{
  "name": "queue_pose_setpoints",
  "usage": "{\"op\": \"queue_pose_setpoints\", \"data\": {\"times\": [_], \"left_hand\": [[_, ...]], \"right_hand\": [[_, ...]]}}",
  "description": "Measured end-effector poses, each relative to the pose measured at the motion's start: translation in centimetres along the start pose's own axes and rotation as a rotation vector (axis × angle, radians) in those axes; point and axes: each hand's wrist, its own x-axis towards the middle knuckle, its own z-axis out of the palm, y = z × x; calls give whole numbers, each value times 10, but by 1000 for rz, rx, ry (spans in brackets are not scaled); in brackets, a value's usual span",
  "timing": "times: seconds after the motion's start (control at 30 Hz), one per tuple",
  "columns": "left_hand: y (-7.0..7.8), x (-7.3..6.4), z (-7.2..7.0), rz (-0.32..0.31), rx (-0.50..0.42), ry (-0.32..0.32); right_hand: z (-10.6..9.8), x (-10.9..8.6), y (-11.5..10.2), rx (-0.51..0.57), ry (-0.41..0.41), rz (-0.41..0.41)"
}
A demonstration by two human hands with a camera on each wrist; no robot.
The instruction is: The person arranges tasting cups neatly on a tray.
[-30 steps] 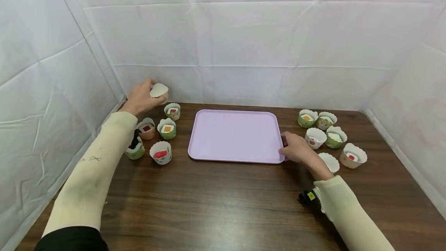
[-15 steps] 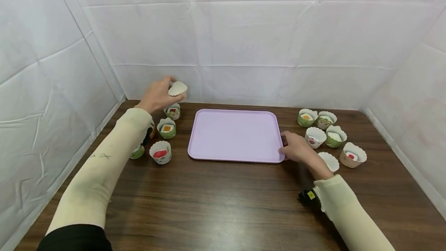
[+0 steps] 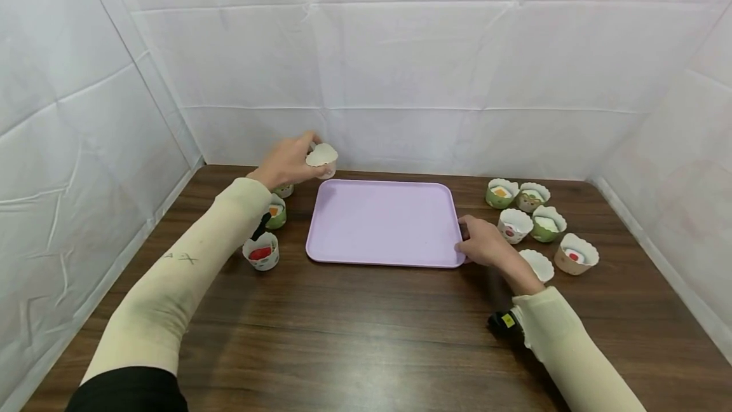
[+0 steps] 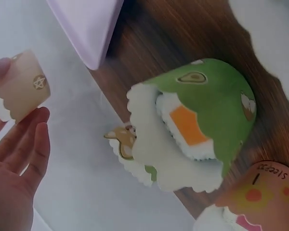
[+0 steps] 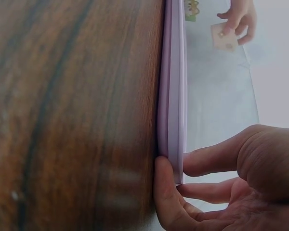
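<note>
left hand [image 3: 288, 163] grasping: thumb and fingers pinch a beige paper baking cup [image 3: 323, 156] with a star print, held up off the table [image 3: 366, 342] near the far left corner of a lilac tray [image 3: 383, 224]; contents of this cup cannot be told. right hand [image 3: 486, 243] also grasping: thumb and fingers grip the right edge of the tray near its near right corner, one finger at the underside per the right wrist view. tray lies on the wood-grain table, mid-width, at the far side. left of tray, near the left forearm: a white paper cup [image 3: 262, 256] with a red piece inside, a green avocado-print cup [image 3: 279, 217] with a white and orange piece inside, and a third cup [image 3: 284, 192] mostly hidden by the left hand. left wrist view adds an orange cup [image 4: 262, 190] with lettering, cut by the frame. right of tray, a group of six cups, including a green cup [image 3: 499, 198] with an orange-topped piece and a beige cup [image 3: 574, 262] with a red-marked piece; one white-lined cup [image 3: 539, 264] partly hidden by the right wrist. white cloth [image 3: 400, 62] hangs behind the table and along both sides.
</note>
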Motion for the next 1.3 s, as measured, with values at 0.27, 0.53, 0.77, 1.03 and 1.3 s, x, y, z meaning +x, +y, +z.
{"op": "queue_pose_setpoints", "data": {"times": [0.27,0.53,0.77,1.03,1.3], "left_hand": [[8,5,11,5,-3,-76],[15,8,22,20,45,-132],[15,7,31,11,63,-177],[14,10,34,-6,61,-194],[9,10,36,-47,73,-213]], "right_hand": [[0,2,0,-7,3,-7],[1,1,0,0,-2,9],[1,0,0,-16,2,4],[0,2,0,-39,13,-2],[3,2,-3,-42,18,-12]]}}
